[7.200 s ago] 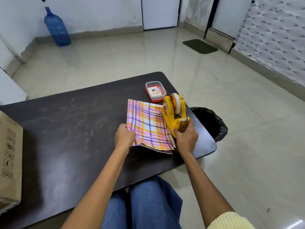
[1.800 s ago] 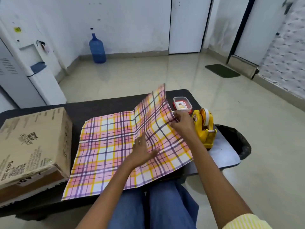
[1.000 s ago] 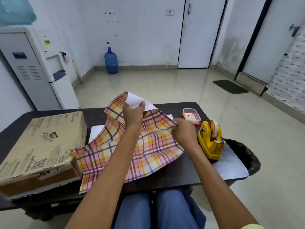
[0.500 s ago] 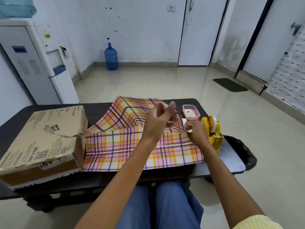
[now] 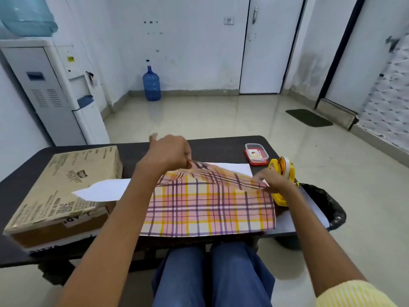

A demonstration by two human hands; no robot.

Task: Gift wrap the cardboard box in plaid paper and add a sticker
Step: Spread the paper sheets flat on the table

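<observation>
Wrapping barely begun. Plaid paper [image 5: 210,209] partly unfolded on table [image 5: 221,147], pinched at raised fold by left hand [image 5: 168,152], at right edge by right hand [image 5: 271,180]. Cardboard box [image 5: 66,187] bare at table's left, not yet on paper. Ahead: all folding, taping, decorating.

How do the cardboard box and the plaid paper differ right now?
The cardboard box is plain brown with print; the plaid paper is pink, yellow and purple. No hand holds the box; the left hand and right hand pinch the paper's lifted far edge. Both are on the dark table.
</observation>
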